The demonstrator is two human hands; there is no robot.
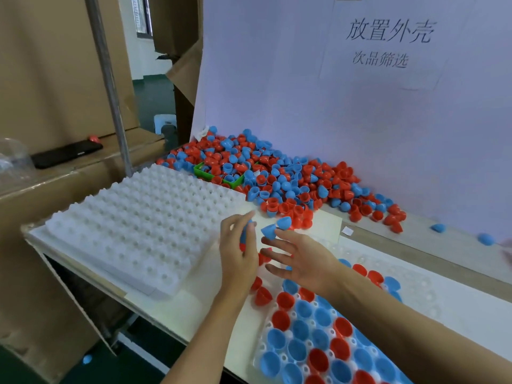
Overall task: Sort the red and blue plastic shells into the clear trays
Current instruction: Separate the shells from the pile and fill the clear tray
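A big loose pile of red and blue shells [279, 176] lies against the white backboard. At the lower right, a clear tray [432, 295] holds several red and blue shells in its pockets, open side up. My left hand [238, 259] grips a short stack of shells [243, 237], blue above red, just left of that tray. My right hand [302, 261] hovers over the tray's far end with its fingers spread and straight. A blue shell [268, 231] sits at its index fingertip, and another blue shell [284, 222] is right behind it.
A stack of empty dimpled trays [138, 223] fills the table's left half. A green basket [206, 173] is half buried in the pile. Stray blue shells [486, 239] lie at the far right. A black phone [66, 153] rests on cardboard boxes left, behind a metal pole [110, 87].
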